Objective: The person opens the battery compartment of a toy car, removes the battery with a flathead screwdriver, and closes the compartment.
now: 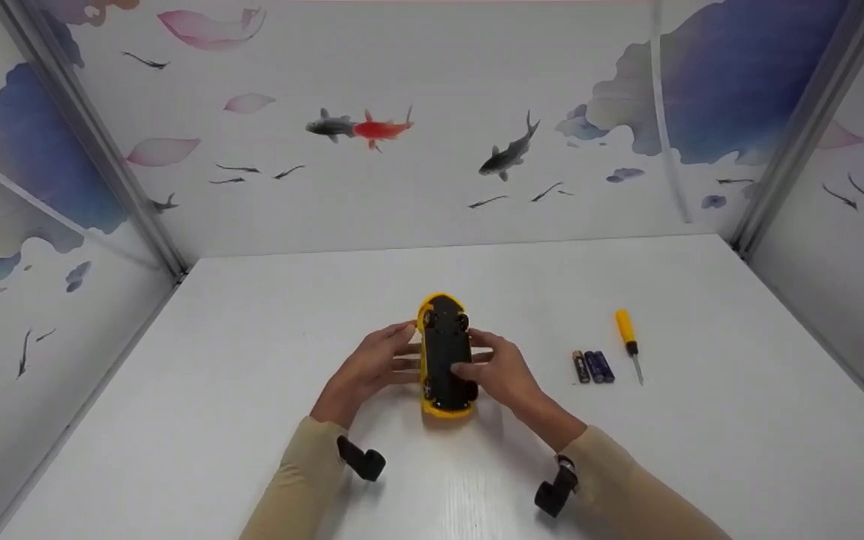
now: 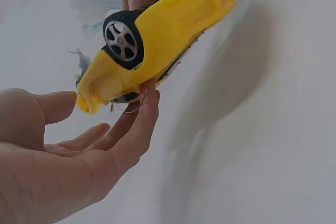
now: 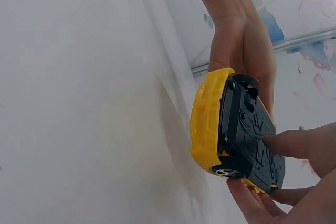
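Observation:
A yellow toy car (image 1: 447,360) is held above the white table with its black underside facing up. My right hand (image 1: 505,370) grips it from the right, thumb pressed on the underside and fingers around the body. From the left, my left hand (image 1: 376,367) holds the car's side. In the left wrist view, the left thumb (image 2: 58,106) meets one yellow end and the fingertips touch the lower side, near the roof. The right wrist view shows the black underside (image 3: 252,135), with the right thumb (image 3: 291,144) flat on it. Part of the left fingers is hidden behind the car.
Several batteries (image 1: 592,367) lie side by side on the table (image 1: 199,420), right of the hands. Beyond them is a screwdriver (image 1: 628,341) with a yellow handle, its tip toward me. Printed wall panels (image 1: 432,195) enclose the back and both sides.

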Tool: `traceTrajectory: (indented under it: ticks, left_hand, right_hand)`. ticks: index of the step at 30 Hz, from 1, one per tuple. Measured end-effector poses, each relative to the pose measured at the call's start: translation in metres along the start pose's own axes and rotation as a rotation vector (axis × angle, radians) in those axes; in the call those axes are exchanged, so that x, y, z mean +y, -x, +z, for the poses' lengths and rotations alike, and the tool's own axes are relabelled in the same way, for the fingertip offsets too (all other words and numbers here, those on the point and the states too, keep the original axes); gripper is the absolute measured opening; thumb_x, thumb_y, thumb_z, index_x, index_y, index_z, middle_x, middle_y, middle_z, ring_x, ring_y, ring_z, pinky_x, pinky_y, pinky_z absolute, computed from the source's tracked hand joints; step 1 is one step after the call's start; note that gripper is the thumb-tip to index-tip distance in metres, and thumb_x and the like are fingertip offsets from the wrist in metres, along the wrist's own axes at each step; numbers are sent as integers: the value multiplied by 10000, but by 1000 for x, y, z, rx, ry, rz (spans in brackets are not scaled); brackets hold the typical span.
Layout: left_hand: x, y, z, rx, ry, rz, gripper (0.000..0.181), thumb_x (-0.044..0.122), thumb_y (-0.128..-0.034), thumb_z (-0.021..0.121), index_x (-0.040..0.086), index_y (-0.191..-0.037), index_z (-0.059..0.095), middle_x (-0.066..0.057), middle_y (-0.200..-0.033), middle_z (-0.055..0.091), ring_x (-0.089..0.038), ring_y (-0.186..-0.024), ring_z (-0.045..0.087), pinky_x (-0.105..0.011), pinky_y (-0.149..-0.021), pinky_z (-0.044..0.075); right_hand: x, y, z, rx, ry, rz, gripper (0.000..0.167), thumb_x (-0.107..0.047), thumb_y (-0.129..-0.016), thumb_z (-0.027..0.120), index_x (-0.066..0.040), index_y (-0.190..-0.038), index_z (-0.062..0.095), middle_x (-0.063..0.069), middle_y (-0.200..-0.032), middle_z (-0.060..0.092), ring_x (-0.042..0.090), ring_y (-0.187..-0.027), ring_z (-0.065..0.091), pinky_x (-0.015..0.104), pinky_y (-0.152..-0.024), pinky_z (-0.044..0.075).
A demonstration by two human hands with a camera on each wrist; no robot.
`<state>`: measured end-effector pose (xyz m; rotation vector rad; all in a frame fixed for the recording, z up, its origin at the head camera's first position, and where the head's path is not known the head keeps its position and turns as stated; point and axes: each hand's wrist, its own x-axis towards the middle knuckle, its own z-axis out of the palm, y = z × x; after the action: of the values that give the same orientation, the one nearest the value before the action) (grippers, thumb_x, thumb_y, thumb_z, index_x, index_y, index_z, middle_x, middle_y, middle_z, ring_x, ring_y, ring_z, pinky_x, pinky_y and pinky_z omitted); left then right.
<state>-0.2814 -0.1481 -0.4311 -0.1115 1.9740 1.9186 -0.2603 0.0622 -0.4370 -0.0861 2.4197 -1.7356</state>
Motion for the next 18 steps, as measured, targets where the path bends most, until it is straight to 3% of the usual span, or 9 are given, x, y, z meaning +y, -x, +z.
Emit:
traceTrajectory:
  ticks: [9, 14, 18]
  left_hand:
    - [-6, 2, -1, -21, 29, 28, 488, 286, -1067, 478, 59, -1498, 449, -198, -1461, 541, -330, -1297, 588, -405, -1037, 530]
    - [-10, 1, 1, -18, 19, 35, 463, 259, -1044, 537, 14, -1437, 520, -176, -1414, 589, -318, -1288, 597, -405, -1048, 522]
    - [-13, 1, 3, -16, -5, 16, 506, 355, -1042, 525, 45, -1442, 522, -164, -1413, 587, -305, -1271, 601, -435, -1071, 505]
  right_hand:
    - [-1, 2, 12, -20, 27, -2, 845, -405, -826, 814, -55, -1499, 443, 118, -1409, 566, 256, -1159, 657, 456, -999, 550]
    - [-3, 3, 16, -33, 13, 5, 855, -428, -813, 817, -49, -1487, 454, 123, -1343, 608, 240, -1108, 686, 448, -982, 561]
    - [-4, 4, 18, -28, -10, 38, 883, -422, -811, 812, -42, -1506, 423, 139, -1363, 600, 262, -1157, 674, 456, -1003, 548]
